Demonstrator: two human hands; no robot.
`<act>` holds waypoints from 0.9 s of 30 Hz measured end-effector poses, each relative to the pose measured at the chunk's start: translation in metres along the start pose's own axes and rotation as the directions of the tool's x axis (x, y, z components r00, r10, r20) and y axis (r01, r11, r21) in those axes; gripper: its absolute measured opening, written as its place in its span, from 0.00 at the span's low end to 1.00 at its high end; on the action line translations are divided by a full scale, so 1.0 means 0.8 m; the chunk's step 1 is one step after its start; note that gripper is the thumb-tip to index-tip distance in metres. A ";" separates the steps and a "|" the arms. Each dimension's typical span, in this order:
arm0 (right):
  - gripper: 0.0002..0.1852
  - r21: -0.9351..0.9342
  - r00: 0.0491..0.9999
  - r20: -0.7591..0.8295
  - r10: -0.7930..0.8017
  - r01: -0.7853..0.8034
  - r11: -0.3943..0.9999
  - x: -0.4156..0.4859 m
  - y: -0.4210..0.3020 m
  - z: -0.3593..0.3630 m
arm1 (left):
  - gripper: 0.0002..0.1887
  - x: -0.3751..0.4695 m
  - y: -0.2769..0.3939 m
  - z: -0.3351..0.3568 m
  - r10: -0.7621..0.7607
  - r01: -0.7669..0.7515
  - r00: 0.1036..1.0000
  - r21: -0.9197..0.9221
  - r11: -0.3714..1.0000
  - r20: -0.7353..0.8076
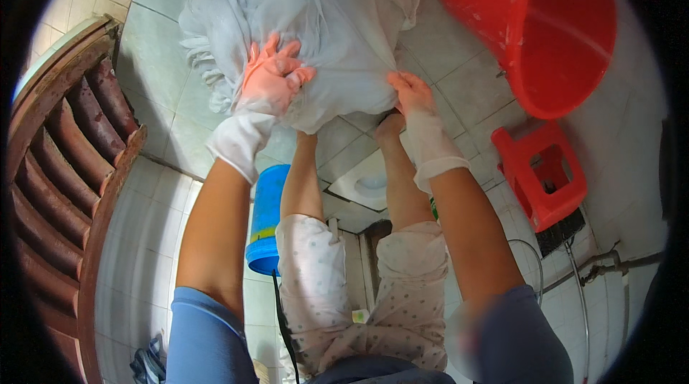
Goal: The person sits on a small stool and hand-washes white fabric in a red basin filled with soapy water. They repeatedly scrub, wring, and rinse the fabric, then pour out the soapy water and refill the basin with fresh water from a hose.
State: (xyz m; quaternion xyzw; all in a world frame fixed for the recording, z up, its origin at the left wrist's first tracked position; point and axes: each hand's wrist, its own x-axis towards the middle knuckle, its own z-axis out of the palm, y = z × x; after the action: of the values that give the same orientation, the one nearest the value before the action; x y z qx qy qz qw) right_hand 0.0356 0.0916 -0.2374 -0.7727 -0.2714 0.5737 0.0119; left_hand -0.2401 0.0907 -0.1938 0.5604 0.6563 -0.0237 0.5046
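Observation:
A large heap of wet white fabric (328, 18) lies in front of me over the floor, its folds bunched at the left side. My left hand (272, 74), in a pink rubber glove with a white cuff, presses on the fabric with its fingers spread. At the near right edge, my right hand (413, 88) pinches a piece of the cloth between thumb and fingers; it wears the same kind of glove. The fabric is pulled taut toward that pinch. Whatever lies beneath the heap is hidden.
To the right are a tilted red plastic bucket (565, 34) and a red plastic stool (560, 168). A blue bucket (266, 212) is by my leg. A white squat toilet (366, 182) is set in the tiled floor (156, 82) beneath me. A brown louvered door (70, 168) stands left.

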 end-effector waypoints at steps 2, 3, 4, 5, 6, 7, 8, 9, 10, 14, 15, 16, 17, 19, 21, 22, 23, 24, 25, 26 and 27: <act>0.20 0.120 0.995 -0.072 0.066 -0.057 0.991 -0.005 0.003 -0.017 | 0.12 -0.004 -0.008 -0.013 -0.162 0.158 0.987 -0.187 0.970 -0.005; 0.20 0.192 0.996 -0.053 0.066 -0.055 0.980 -0.007 -0.001 -0.022 | 0.11 -0.008 -0.013 -0.018 -0.250 0.241 0.968 -0.266 0.933 0.002; 0.19 0.268 0.994 -0.042 0.103 -0.088 0.959 -0.010 -0.008 -0.025 | 0.14 -0.011 -0.021 -0.029 -0.218 0.272 0.961 -0.736 0.620 0.171; 0.18 0.358 0.996 0.007 0.088 -0.084 0.930 -0.015 -0.018 -0.025 | 0.14 -0.018 -0.027 -0.035 -0.232 0.307 0.950 -0.774 0.554 0.210; 0.16 0.376 0.990 -0.020 0.142 -0.124 0.918 -0.021 -0.029 -0.024 | 0.14 -0.027 -0.031 -0.041 -0.243 0.321 0.943 -0.814 0.484 0.227; 0.15 0.407 0.989 -0.014 0.147 -0.128 0.904 -0.030 -0.043 -0.023 | 0.14 -0.037 -0.033 -0.046 -0.291 0.376 0.917 -0.832 0.408 0.272; 0.13 0.437 0.988 -0.009 0.152 -0.133 0.890 -0.045 -0.057 -0.022 | 0.16 -0.051 -0.030 -0.048 -0.307 0.362 0.918 -0.847 0.391 0.250; 0.13 0.418 0.998 0.042 0.055 -0.067 0.906 -0.066 -0.071 -0.022 | 0.17 -0.064 -0.025 -0.052 -0.260 0.280 0.952 -0.814 0.509 0.165; 0.14 0.402 0.995 0.091 -0.042 0.002 0.916 -0.094 -0.083 -0.023 | 0.20 -0.089 -0.011 -0.050 -0.137 0.106 0.991 -0.667 0.737 0.006; 0.08 0.061 0.806 0.454 -0.380 0.397 0.916 -0.255 -0.120 -0.042 | 0.26 -0.195 0.062 -0.048 -0.048 -0.213 0.898 -0.527 0.822 -0.438; 0.06 0.128 0.624 0.492 -0.608 0.639 0.759 -0.290 -0.126 -0.045 | 0.25 -0.214 0.065 -0.059 -0.221 -0.100 0.945 -0.854 0.511 -0.243; 0.06 0.192 0.396 0.613 -0.683 0.765 0.615 -0.315 -0.133 -0.047 | 0.25 -0.231 0.067 -0.069 -0.441 0.002 0.893 -0.977 0.214 -0.095; 0.06 0.184 0.455 0.580 -0.675 0.734 0.653 -0.328 -0.138 -0.045 | 0.25 -0.233 0.056 -0.084 -0.575 -0.032 0.811 -0.989 0.145 -0.110; 0.07 0.279 0.434 0.545 -0.717 0.713 0.644 -0.317 -0.149 -0.034 | 0.26 -0.221 0.026 -0.105 -0.644 -0.319 0.639 -0.907 0.277 -0.421; 0.06 0.145 0.631 0.331 -0.702 0.701 0.699 -0.262 -0.159 -0.012 | 0.25 -0.191 -0.011 -0.111 -0.587 -0.395 0.513 -0.779 0.487 -0.626; 0.06 0.090 0.752 0.274 -0.600 0.601 0.794 -0.221 -0.163 0.002 | 0.26 -0.163 -0.040 -0.131 -0.602 -0.065 0.556 -0.752 0.655 -0.573; 0.14 -0.018 0.810 0.244 -0.533 0.553 0.833 -0.176 -0.166 0.016 | 0.27 -0.137 -0.058 -0.128 -0.707 0.154 0.517 -0.760 0.631 -0.482; 0.22 -0.221 0.823 0.183 -0.537 0.567 0.793 -0.128 -0.169 0.029 | 0.28 -0.108 -0.076 -0.127 -0.793 0.248 0.507 -0.824 0.510 -0.338; 0.31 -0.401 0.729 0.093 -0.678 0.651 0.645 -0.082 -0.170 0.042 | 0.30 -0.080 -0.092 -0.124 -0.858 0.411 0.460 -0.802 0.434 -0.228; 0.41 -0.612 0.698 0.032 -0.715 0.579 0.538 -0.038 -0.170 0.054 | 0.30 -0.050 -0.106 -0.116 -0.867 0.443 0.460 -0.796 0.412 -0.193; 0.49 -0.697 0.749 0.025 -0.662 0.488 0.525 0.002 -0.168 0.065 | 0.30 -0.027 -0.118 -0.104 -0.846 0.456 0.487 -0.764 0.456 -0.215</act>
State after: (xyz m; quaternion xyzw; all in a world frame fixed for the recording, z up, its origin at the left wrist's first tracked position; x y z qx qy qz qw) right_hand -0.0652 0.1919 -0.2125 -0.6523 -0.6944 0.3011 -0.0405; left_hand -0.3681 0.0899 -0.1883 0.0232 0.9118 0.1571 0.3786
